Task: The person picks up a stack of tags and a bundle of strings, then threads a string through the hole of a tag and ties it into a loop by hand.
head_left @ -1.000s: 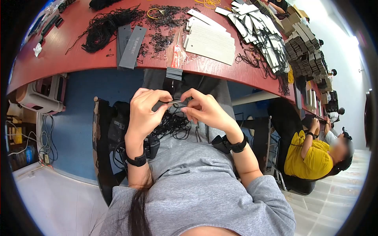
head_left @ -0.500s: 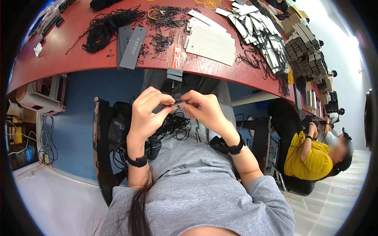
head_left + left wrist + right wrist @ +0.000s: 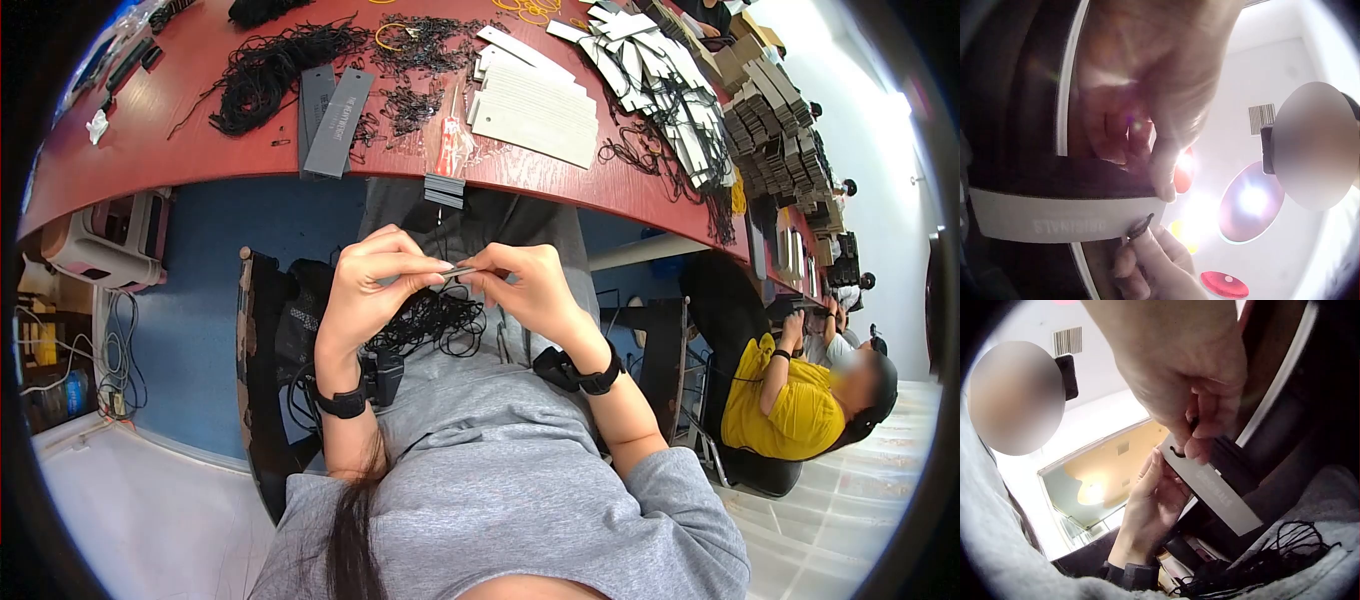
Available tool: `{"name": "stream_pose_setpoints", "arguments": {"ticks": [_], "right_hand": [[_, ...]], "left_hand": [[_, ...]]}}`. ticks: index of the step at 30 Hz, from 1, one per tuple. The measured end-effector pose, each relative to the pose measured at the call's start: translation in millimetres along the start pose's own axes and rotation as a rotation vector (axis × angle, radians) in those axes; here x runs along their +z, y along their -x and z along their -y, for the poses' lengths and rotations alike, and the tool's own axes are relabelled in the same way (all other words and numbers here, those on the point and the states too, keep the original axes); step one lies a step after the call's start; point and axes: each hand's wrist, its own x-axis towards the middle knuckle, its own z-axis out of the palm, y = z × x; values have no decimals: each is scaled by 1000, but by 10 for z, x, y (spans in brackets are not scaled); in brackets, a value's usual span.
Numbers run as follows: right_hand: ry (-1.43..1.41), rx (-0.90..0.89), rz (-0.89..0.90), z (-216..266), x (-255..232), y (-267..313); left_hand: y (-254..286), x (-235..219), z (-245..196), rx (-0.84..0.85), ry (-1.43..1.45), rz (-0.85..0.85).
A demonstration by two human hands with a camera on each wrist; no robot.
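Between both hands is a grey tag (image 3: pixel 458 271), seen nearly edge-on from the head; lettering shows on its face (image 3: pixel 1054 219) (image 3: pixel 1216 490). My left hand (image 3: pixel 372 290) (image 3: pixel 1160 81) (image 3: pixel 1150 509) pinches the tag's end between thumb and fingers. On the other side, my right hand (image 3: pixel 528 288) (image 3: pixel 1163 265) (image 3: pixel 1191 375) pinches a short black cord (image 3: pixel 1140 226) at the same end, where the right wrist view shows it by the hole (image 3: pixel 1174 449). A tangle of black cords (image 3: pixel 440 318) (image 3: pixel 1285 547) lies on the lap below.
On the red table (image 3: pixel 200 150) lie black cords (image 3: pixel 265 75), dark tags (image 3: pixel 335 125), a stack of pale tags (image 3: pixel 535 110), small black pieces (image 3: pixel 410 105) and a pile of white tags with cords (image 3: pixel 650 75). A small dark stack (image 3: pixel 443 189) sits at the table edge.
The hands have come closer together and slightly lower around the tag. The right fingers, more spread a second ago, now pinch at its end.
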Motion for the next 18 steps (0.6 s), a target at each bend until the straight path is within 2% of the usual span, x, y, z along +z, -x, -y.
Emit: {"name": "stream_pose_setpoints", "arguments": {"ticks": [2,3,6,9,11,18], "right_hand": [[-1,14,1,4,-8,9],[-7,23,3,13,-17,10],[1,18,0,13,-24,23],[19,-21,-15,12,-28,33],[24,-44,-28,20,-37,36],[27,-116,0,104,-98,74]], "left_hand": [[6,17,-16,-128,132,14],[7,21,-6,-127,132,13],[12,26,17,-117,169,-6],[-3,8,-19,-70,77,19],[-13,-9,-16,45,107,30],[-28,-7,-67,35,38,27]]}}
